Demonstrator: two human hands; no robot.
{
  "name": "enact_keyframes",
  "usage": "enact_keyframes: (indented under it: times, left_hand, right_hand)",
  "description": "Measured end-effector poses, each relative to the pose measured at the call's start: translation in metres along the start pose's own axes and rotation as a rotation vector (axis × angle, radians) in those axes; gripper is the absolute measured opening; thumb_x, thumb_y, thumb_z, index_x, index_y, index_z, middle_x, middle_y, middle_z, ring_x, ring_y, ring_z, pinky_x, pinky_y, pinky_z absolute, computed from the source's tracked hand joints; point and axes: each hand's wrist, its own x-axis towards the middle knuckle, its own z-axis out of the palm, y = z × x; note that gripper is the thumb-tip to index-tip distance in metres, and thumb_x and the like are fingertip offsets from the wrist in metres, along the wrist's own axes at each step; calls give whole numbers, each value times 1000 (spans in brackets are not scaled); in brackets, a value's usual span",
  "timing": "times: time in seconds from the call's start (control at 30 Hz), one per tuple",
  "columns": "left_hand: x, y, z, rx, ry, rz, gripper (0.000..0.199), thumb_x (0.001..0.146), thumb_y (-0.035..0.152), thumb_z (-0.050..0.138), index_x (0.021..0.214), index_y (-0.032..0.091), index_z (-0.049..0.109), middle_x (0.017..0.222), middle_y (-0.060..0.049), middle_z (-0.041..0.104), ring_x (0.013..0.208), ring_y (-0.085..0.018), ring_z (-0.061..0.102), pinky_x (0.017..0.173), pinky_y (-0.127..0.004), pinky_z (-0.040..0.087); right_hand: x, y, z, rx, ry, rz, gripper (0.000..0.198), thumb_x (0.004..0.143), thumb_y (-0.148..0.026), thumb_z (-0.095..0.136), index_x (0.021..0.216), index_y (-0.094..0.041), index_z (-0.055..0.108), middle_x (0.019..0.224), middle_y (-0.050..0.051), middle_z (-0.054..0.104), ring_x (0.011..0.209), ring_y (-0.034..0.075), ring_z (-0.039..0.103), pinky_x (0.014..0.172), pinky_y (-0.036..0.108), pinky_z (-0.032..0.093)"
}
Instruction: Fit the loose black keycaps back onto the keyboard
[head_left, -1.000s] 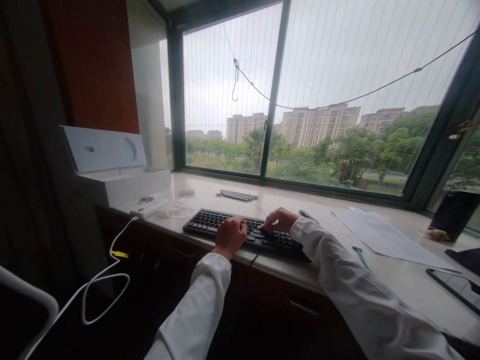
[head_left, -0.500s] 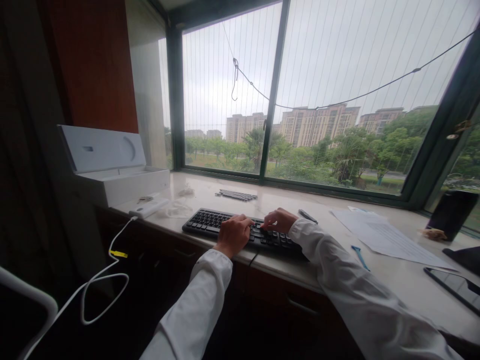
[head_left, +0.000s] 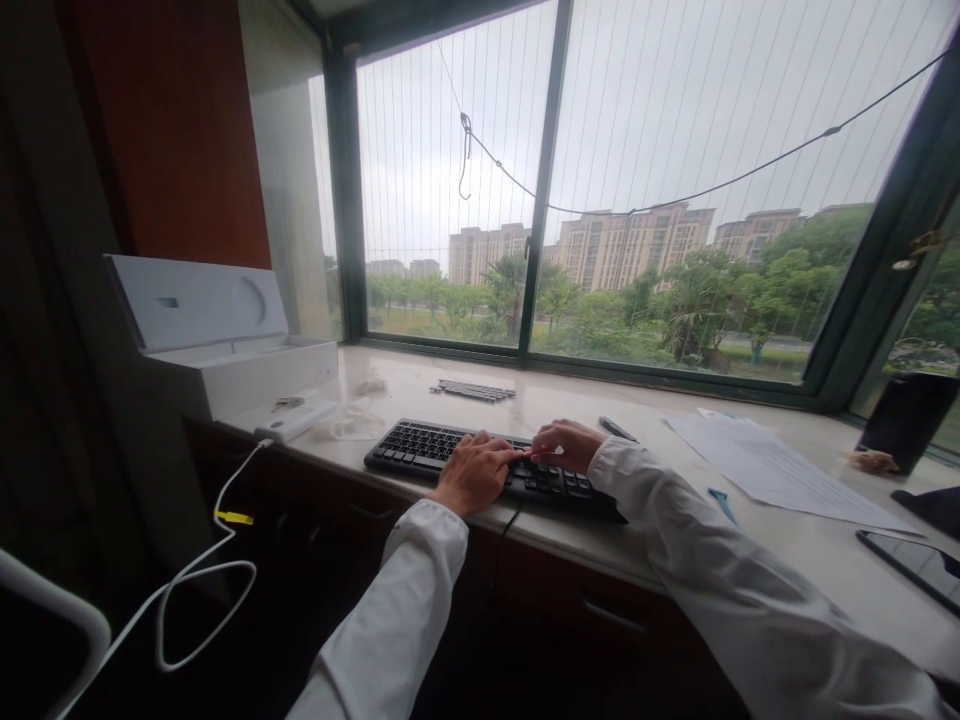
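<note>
A black keyboard (head_left: 420, 444) lies at a slant along the front edge of the white counter. My left hand (head_left: 474, 472) rests over its middle, palm down, with fingers stretched to the right across the keys. Its fingertips meet those of my right hand (head_left: 564, 444), which is bent into a pinch above the keys on the right part of the keyboard. Whatever sits between the right fingertips is too small to make out. Part of the key rows is hidden under both hands. A dark cable (head_left: 513, 518) hangs from the keyboard's front edge.
Behind the keyboard lie thin grey strips (head_left: 472, 391). An open white box (head_left: 274, 375), a white power strip (head_left: 296, 418) and clear plastic wrap (head_left: 356, 425) are left. Rightward are a dark pen-like object (head_left: 616, 430), papers (head_left: 772, 470), a blue tool (head_left: 724, 506) and a phone (head_left: 911, 568).
My left hand has shifted slightly right, its fingers now reaching the right fingertips. My right hand has moved a little to the right. The view has shifted slightly.
</note>
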Motion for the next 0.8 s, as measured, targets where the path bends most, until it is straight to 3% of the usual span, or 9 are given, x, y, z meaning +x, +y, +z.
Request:
enact_keyframes:
  times: [0.17,0.4,0.8]
  left_hand:
    - [0,1,0,-24,-18,7,47,92,20,44,133,40,52,116,7,68,104,-19,52,89,-37,39]
    - [0,1,-3,-56,-23,2,48,90,18,44,132,40,54,122,7,66,109,-19,52,93,-36,38]
    - [0,3,-4,-75,-41,-22,44,89,20,46,127,37,58,124,7,65,111,-19,51,96,-36,39]
  right_hand:
    - [-7,0,0,-20,20,-90,22,89,-34,55,95,-20,72,82,7,72,69,16,66,72,29,46]
    - [-8,-4,6,-111,82,-88,18,88,-29,55,92,-22,72,84,7,71,76,18,63,76,31,46]
    - [-6,-7,8,-104,105,-39,31,90,-42,54,81,-20,73,76,8,69,71,17,61,70,28,45]
